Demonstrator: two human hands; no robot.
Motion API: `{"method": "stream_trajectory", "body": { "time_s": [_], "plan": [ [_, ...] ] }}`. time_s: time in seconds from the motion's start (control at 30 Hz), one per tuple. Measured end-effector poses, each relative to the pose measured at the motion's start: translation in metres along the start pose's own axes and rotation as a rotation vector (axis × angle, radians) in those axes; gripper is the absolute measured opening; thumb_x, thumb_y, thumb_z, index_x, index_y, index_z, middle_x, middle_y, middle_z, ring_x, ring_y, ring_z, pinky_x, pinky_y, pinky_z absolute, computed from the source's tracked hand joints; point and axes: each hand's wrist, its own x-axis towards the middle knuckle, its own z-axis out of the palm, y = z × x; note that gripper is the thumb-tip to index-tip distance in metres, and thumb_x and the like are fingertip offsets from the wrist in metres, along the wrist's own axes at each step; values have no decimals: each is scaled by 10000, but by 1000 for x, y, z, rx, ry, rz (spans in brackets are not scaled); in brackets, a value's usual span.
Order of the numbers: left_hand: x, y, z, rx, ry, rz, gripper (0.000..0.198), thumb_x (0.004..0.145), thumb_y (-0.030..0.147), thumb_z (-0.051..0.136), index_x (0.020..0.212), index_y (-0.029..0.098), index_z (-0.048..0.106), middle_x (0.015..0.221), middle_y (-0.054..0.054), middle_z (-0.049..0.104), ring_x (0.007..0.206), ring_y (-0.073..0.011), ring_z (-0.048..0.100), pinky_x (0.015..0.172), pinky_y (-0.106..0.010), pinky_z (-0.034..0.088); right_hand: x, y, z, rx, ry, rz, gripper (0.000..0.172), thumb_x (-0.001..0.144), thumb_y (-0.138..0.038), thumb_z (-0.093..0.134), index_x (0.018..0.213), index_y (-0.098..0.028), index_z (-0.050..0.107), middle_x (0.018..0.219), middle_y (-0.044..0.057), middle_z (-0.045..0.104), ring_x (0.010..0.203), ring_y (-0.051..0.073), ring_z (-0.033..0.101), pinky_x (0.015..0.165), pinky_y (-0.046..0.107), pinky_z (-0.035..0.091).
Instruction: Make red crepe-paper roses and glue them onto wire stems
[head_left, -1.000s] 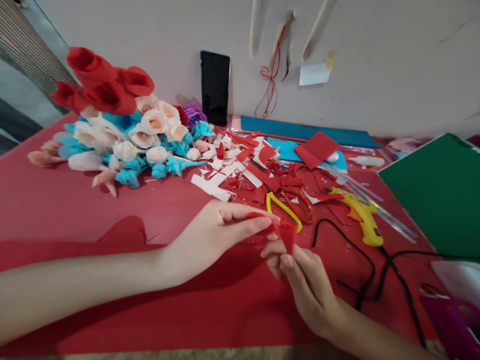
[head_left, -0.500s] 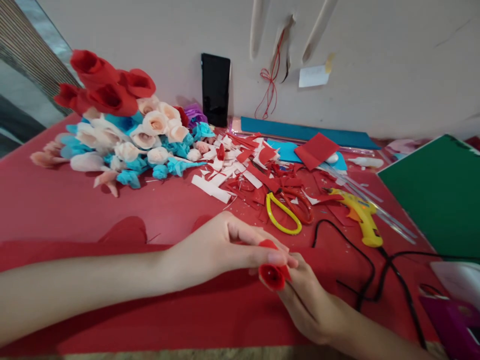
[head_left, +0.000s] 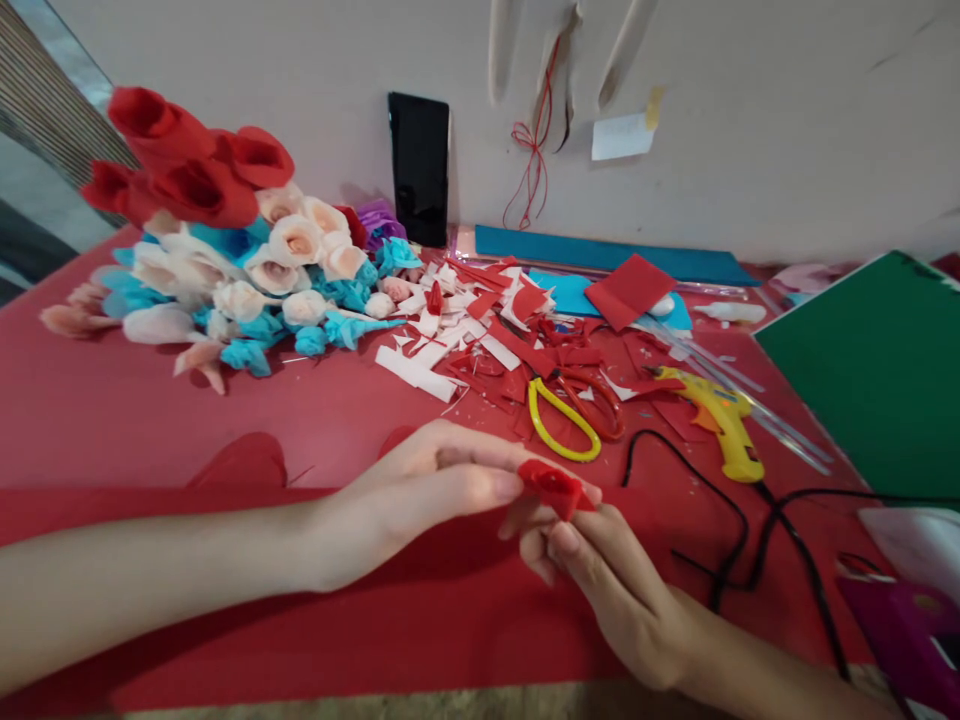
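The flowers lay in a pile on the bench, well to the left of the scissors. Red units were positioned uppermost; white and blue units were stacked below. The red sheet covered the near edge, in front of the scissors. The left hand was located in front and to the left of the scissors. Its thumb bore on the left edge of the bud, with the other fingers set behind, so the grip was narrow. The phone stood upright against the wall, behind and to the left of the scissors. The scraps formed a red and white heap behind the scissors and hid the blade tips. The bud, a rolled red paper part, was held above the bench, just in front of the scissors. The right hand was in front and to the right of the scissors, its fingers pinched around the bud's base. The glue gun lay to the right of the scissors, nozzle toward them, its cord trailing forward. The green board occupied the position farthest right of the scissors.
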Motion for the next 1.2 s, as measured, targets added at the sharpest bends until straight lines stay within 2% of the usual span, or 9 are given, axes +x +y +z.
{"method": "stream_trajectory", "body": {
  "time_s": [0.13, 0.23, 0.4, 0.57, 0.7, 0.83, 0.97, 1.07, 1.2],
  "plan": [
    [4, -6, 1, -37, 71, -6, 232, 855, 288, 500, 838, 147, 684, 665, -11, 635, 648, -109, 571, 682, -221, 468, -2, -2, -2, -1, -38, 42, 323, 951, -275, 233, 1016, -182, 534, 658, -4, 463, 604, 89, 477, 580, 199, 413],
    [5, -7, 2, 6, 141, -24, 245, 837, 323, 536, 751, 136, 669, 610, 3, 621, 626, -111, 583, 639, -217, 468, 0, -4, -4, -15, -75, 0, 326, 945, -266, 234, 1026, -170, 534, 646, 1, 475, 593, 95, 489, 564, 202, 414],
    [4, -2, 2, 83, 83, 0, 170, 799, 284, 592, 791, 151, 697, 561, 23, 610, 585, -93, 567, 665, -217, 479, 2, -5, -4, -44, -94, -39, 331, 934, -237, 248, 1014, -170, 562, 633, 5, 501, 576, 101, 499, 547, 211, 415],
    [3, 6, 2, 171, -9, 66, 201, 804, 217, 564, 662, 129, 677, 712, -37, 653, 699, -137, 584, 676, -239, 472, 2, -5, -4, -27, -73, -105, 293, 911, -176, 292, 988, -169, 574, 685, 18, 534, 617, 102, 520, 584, 207, 437],
    [-3, 14, 3, 211, -82, 93, 223, 825, 171, 479, 866, 106, 689, 854, -86, 677, 745, -167, 615, 710, -276, 498, 2, -6, -5, -10, -71, -87, 280, 907, -164, 306, 922, -172, 585, 689, 14, 536, 626, 92, 520, 604, 186, 439],
    [-7, 17, 5, 306, -61, 115, 235, 769, 79, 527, 938, 143, 679, 946, -47, 676, 885, -167, 618, 810, -256, 504, 0, -6, -6, -34, -122, -30, 316, 929, -245, 274, 835, -155, 562, 606, -2, 486, 503, 82, 452, 490, 180, 396],
    [-7, 17, 6, 406, -43, 111, 182, 764, 134, 599, 924, 170, 677, 920, -1, 675, 859, -126, 617, 773, -192, 505, 0, -6, -5, -5, -121, -5, 351, 939, -274, 246, 745, -156, 514, 577, -7, 462, 477, 75, 425, 467, 178, 379],
    [-6, 19, 5, 462, -23, 82, 149, 785, 166, 586, 898, 174, 684, 864, 13, 673, 822, -116, 616, 754, -190, 499, -1, -6, -2, -21, -66, -27, 263, 924, -264, 313, 781, -166, 511, 552, -21, 457, 449, 70, 415, 437, 171, 359],
    [-5, 18, 4, 498, -7, 120, 109, 786, 176, 584, 825, 171, 686, 921, 17, 645, 862, -110, 594, 786, -188, 478, -4, -2, 4, -24, 162, -92, 88, 862, -235, 470, 858, -172, 532, 600, -7, 537, 500, 81, 493, 480, 168, 401]
  ]
}}
